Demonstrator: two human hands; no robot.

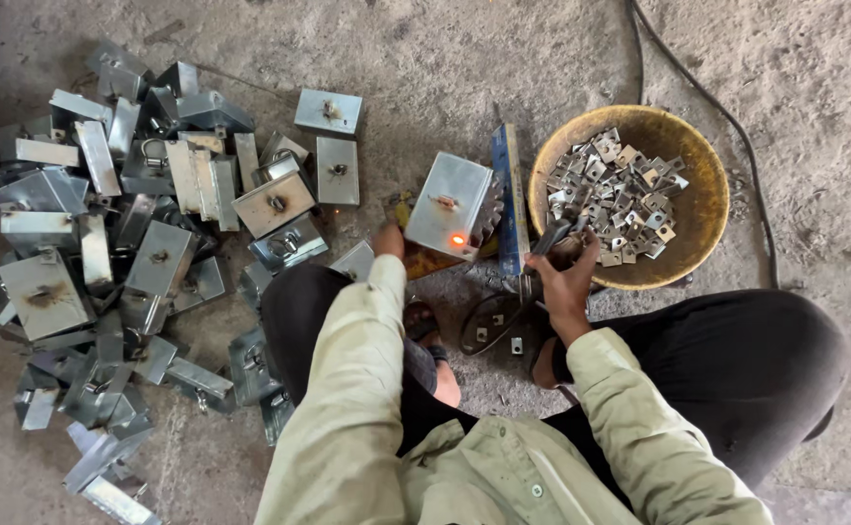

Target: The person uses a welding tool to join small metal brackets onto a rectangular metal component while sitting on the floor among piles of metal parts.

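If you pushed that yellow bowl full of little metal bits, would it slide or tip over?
The yellow bowl looks wide and low, so it probably would not tip. The metal pieces piled inside likely make it heavy, and the rough concrete floor would probably make it scrape, not glide. The loose pieces might shift and rattle.

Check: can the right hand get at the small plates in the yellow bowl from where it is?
Probably yes. The right hand, gripping a dark tool, sits at the near rim of the yellow bowl; the small plates lie open just beyond, uncovered. The tool occupies the fingers, though.
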